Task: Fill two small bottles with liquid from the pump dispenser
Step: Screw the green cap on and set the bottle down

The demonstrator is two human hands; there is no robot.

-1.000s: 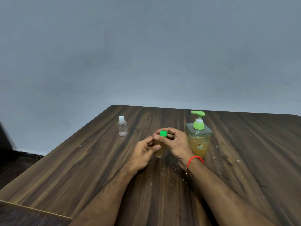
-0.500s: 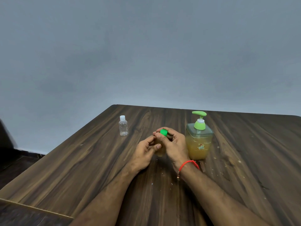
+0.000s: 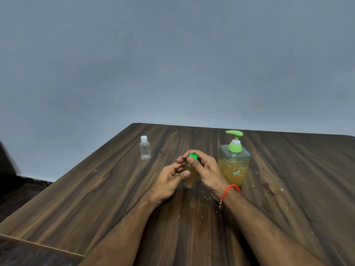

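At frame centre, a small bottle (image 3: 189, 178) of amber liquid stands on the table (image 3: 96, 198), gripped round its body by the left hand (image 3: 169, 179). The right hand (image 3: 205, 169) pinches its green cap (image 3: 193, 156). Just right stands the pump dispenser (image 3: 234, 164), part full. Upper left, well apart, an empty clear bottle (image 3: 145, 148) stands capped.
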